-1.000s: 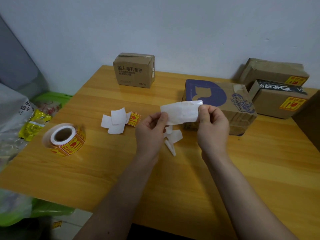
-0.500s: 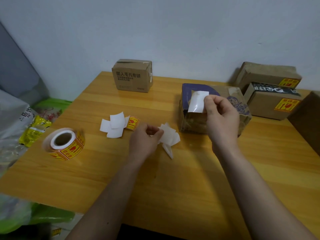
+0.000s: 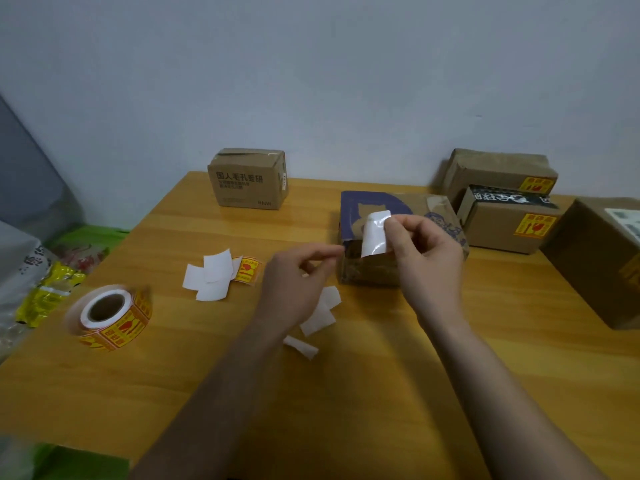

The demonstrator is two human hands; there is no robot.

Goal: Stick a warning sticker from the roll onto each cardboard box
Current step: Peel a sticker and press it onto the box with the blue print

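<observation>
The sticker roll lies near the table's left edge; four boxes (two stacked) crowd its far-right corner.

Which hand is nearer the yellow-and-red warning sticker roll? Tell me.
Left. The left hand hovers over the wooden table to the right of the sticker roll; the right hand is farther right, at the blue-printed cardboard box, pinching a white sticker.

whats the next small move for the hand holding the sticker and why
Probably lower the right hand so the sticker it pinches lands on the blue cat box just behind it; that box shows no yellow label, unlike the two boxes at back right.
</observation>
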